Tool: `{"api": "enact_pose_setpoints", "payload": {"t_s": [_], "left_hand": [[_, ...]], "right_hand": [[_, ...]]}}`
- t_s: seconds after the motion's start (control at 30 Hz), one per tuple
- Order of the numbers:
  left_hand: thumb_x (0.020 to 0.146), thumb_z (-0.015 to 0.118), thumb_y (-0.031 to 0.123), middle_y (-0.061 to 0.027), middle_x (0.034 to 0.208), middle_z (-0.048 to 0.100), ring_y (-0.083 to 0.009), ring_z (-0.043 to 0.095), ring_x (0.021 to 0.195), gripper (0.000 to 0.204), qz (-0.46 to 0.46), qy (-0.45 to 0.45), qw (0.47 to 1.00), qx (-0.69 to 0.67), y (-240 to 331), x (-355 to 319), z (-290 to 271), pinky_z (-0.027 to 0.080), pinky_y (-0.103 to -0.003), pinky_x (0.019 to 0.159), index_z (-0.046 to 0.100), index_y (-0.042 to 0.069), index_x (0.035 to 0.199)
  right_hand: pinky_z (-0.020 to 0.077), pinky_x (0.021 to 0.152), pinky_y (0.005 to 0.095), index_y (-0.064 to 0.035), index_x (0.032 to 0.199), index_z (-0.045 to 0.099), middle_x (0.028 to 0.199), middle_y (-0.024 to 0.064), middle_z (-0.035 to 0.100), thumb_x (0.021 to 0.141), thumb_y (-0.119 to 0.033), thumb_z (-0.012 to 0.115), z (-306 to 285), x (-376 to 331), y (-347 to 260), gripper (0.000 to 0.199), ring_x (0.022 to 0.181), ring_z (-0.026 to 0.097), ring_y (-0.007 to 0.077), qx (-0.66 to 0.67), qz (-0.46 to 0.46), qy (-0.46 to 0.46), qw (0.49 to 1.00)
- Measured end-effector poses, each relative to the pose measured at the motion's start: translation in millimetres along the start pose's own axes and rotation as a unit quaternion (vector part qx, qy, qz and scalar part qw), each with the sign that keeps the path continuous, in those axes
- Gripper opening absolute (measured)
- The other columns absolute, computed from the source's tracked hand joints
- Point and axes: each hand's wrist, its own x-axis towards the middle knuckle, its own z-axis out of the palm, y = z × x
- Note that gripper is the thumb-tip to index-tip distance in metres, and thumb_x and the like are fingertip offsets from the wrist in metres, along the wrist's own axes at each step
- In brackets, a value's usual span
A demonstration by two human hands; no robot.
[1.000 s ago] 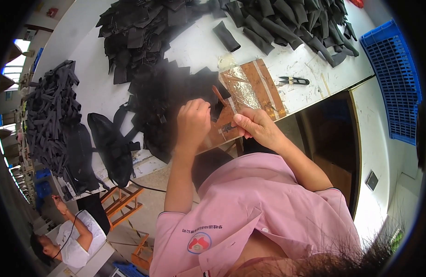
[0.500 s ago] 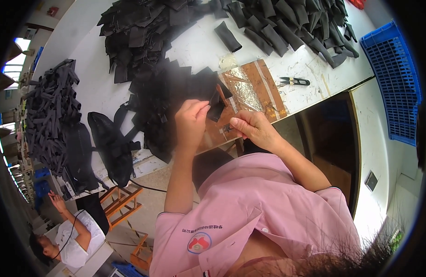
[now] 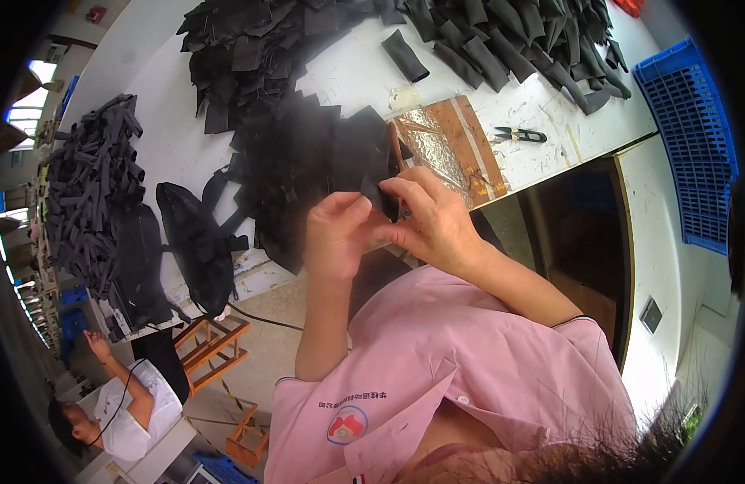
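We see a long white worktable [image 3: 187, 137] over a pale concrete floor [image 3: 263, 347], with a blue slatted plastic crate [image 3: 695, 137] at right, an orange wooden stool [image 3: 215, 347] below (partly hidden), and bright daylight from windows [image 3: 21, 121] at far left.

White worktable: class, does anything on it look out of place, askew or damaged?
Nothing stands out. Black fabric pieces lie in loose heaps, the small snips lie flat apart from them, and both hands hold one black piece.
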Motion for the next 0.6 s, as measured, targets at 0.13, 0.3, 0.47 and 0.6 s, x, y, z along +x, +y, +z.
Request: {"api": "enact_pose_setpoints", "payload": {"t_s": [0.13,0.3,0.47,0.6], "left_hand": [[0.076,0.061,0.002,-0.01,0.075,0.061,-0.0171,0.06,0.069,0.009,0.003,-0.018,0.999,-0.039,-0.8,-5.0,7.6,0.05,-0.028,0.065,0.059,-0.003,0.084],[0.077,0.058,0.001,-0.0103,0.08,0.061,-0.0158,0.059,0.07,0.009,0.079,-0.001,0.993,0.088,-7.9,-9.0,9.6,0.048,-0.026,0.068,0.058,-0.004,0.085],[0.078,0.056,0.001,-0.0113,0.083,0.06,-0.0153,0.059,0.07,0.012,0.126,0.037,0.986,0.101,-13.2,-17.0,15.7,0.049,-0.026,0.067,0.054,-0.005,0.089],[0.079,0.054,0.001,-0.01,0.079,0.059,-0.0138,0.059,0.066,0.011,0.112,0.058,0.984,0.124,-13.3,-20.6,25.1,0.05,-0.024,0.064,0.053,-0.004,0.089]], "right_hand": [[0.0458,0.053,0.0339,-0.0004,0.087,0.057,0.074,0.0093,0.053,0.069,-0.013,0.067,4.5,-4.2,5.2,0.023,0.062,0.056,0.0258,-0.028,-0.032,0.01,0.999],[0.0452,0.05,0.0338,-0.0007,0.078,0.061,0.068,0.0094,0.053,0.069,-0.011,0.066,3.5,-7.5,5.9,0.014,0.057,0.056,0.0264,-0.026,-0.007,0.028,0.999],[0.0444,0.048,0.0328,-0.0002,0.069,0.06,0.064,0.0098,0.055,0.068,-0.006,0.065,1.0,-5.5,1.0,0.007,0.054,0.055,0.0258,0.005,0.04,0.039,0.998],[0.0441,0.048,0.0329,-0.0009,0.068,0.06,0.063,0.0089,0.054,0.066,-0.006,0.066,2.9,-7.8,3.2,0.008,0.053,0.055,0.0257,-0.026,0.023,0.045,0.998]]}}
